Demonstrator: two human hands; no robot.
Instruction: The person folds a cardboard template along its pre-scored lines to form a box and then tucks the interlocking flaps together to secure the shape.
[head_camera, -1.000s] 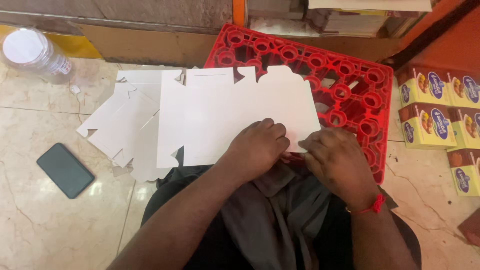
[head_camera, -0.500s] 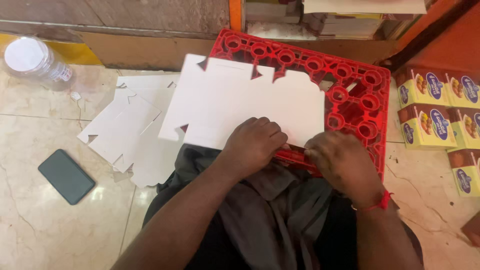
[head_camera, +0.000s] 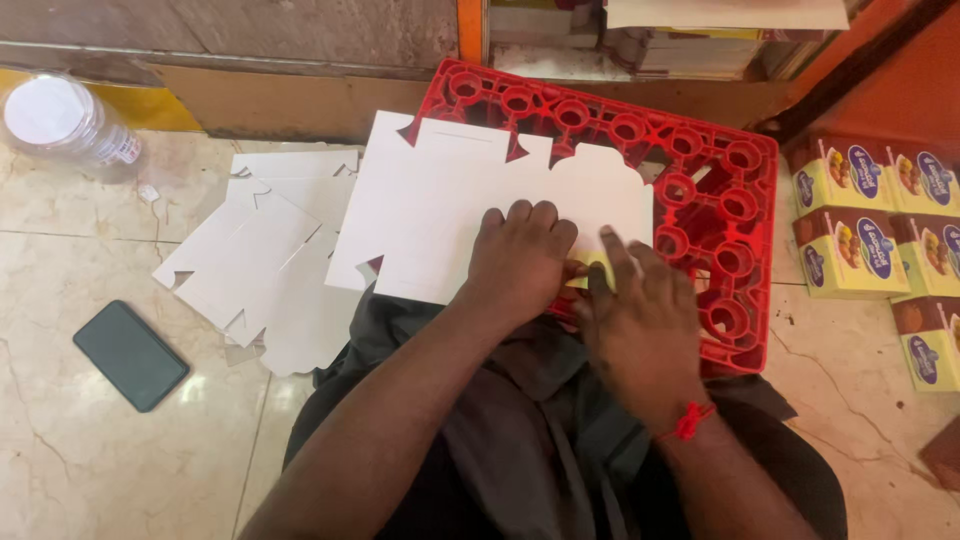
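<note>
1. The work is at an early stage, as I judge it: the flat white carton blank (head_camera: 470, 215) lies unfolded, white side up, on the red plastic crate (head_camera: 700, 190), just in front of the person's lap.
2. The left hand (head_camera: 520, 262) lies on the near edge of the blank, knuckles bent and fingers curled down, pressing it. The right hand (head_camera: 640, 320) is just beside it, its fingers (head_camera: 612, 255) stretched over a small yellow flap; if they pinch it or only press, I cannot tell.
3. Already done, it seems: the folded yellow boxes (head_camera: 870, 230) standing on the floor at the right. Left to do: the pile of flat blanks (head_camera: 265, 270) on the floor at the left.
4. Edges: the blank overhangs the left side of the crate, and its far edge lies near the far rim of the crate.
5. Open room: the marble floor (head_camera: 100, 470) at the left has space around the dark phone (head_camera: 130, 355). The plastic jar (head_camera: 65, 120) stands well apart, near the wall. At the right the boxes stand close to the crate.
</note>
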